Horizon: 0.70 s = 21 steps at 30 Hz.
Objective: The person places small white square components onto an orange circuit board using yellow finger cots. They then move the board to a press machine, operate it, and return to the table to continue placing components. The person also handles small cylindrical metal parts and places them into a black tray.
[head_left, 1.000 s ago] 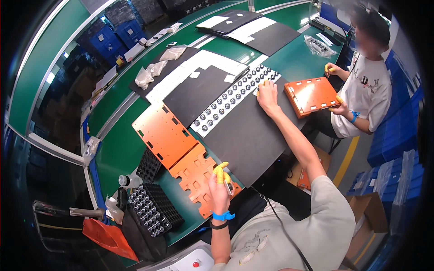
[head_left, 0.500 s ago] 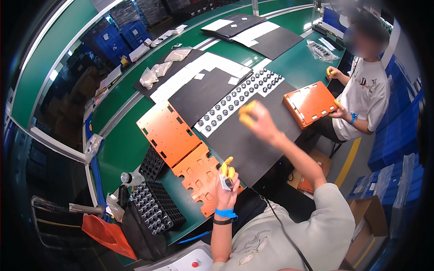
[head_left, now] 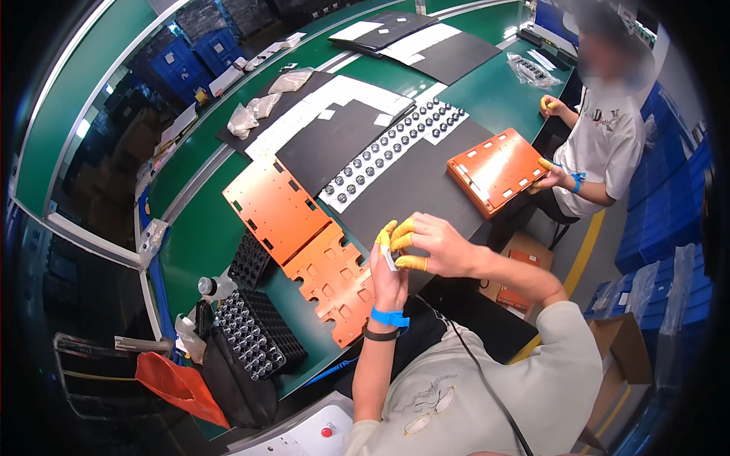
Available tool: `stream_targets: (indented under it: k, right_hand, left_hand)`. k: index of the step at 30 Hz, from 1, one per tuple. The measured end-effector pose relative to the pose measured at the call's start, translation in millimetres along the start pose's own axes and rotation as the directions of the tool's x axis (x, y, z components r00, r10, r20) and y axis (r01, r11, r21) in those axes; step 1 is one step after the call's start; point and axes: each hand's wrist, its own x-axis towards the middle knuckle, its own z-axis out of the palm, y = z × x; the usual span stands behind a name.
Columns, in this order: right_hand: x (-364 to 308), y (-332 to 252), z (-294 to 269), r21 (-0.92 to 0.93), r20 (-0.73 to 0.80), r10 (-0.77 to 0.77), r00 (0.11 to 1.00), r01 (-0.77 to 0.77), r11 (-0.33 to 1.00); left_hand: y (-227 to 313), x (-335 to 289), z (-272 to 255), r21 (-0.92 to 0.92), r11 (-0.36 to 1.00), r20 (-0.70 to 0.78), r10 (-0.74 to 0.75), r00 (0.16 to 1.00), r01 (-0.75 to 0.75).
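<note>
Status: black discs (head_left: 360, 180) sit in 2 long rows on white sheet (head_left: 337, 204), short 3rd row at far end only. Small white pc (head_left: 389, 257) is up off the table btwn both hands, so that one's not down. L hand (head_left: 388, 280) curled, gripping pc; R hand (head_left: 439, 245) fingers bent right at it, can't tell if gripping too. Orange panel (head_left: 277, 204) flat nr sheet. Qty left: can't tell.
</note>
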Motion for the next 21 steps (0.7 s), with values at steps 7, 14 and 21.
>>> stream_targets:
  k: [7, 14, 21]
  right_hand:
    - [45.8, 151.9, -68.3, -0.423, -0.119, 0.322, 0.939, -0.341, 0.840]
    - [41.8, 257.4, -58.6, -0.649, -0.131, 0.437, 0.890, -0.410, 0.640]
    - [33.8, 283.1, -44.2, -0.773, -0.107, 0.354, 0.929, -0.301, 0.558]
  left_hand:
    - [0.3, -21.3, -28.8, 0.053, 0.998, -0.061, -0.030, 0.998, 0.033]
    - [10.0, -23.4, -47.9, 0.027, 0.999, -0.141, -0.027, 0.990, 0.031]
    - [12.3, -23.8, -55.1, -0.016, 1.000, -0.118, -0.028, 0.993, 0.027]
